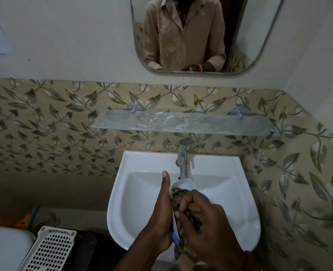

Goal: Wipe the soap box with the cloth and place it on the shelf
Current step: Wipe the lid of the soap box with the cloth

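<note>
White oval soap box [184, 185] held by left hand [159, 216]; right hand [202, 218] grips patterned cloth [178, 200] inside it.

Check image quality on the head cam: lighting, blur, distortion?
Head view: dim, flat indoor light, lower left near the basket darkest; wide-angle bend curves the glass shelf and mirror edges; the edges of the view are smeared; soap box and cloth soft where the left hand and right hand overlap them; sink rim shows mild sheen.
</note>
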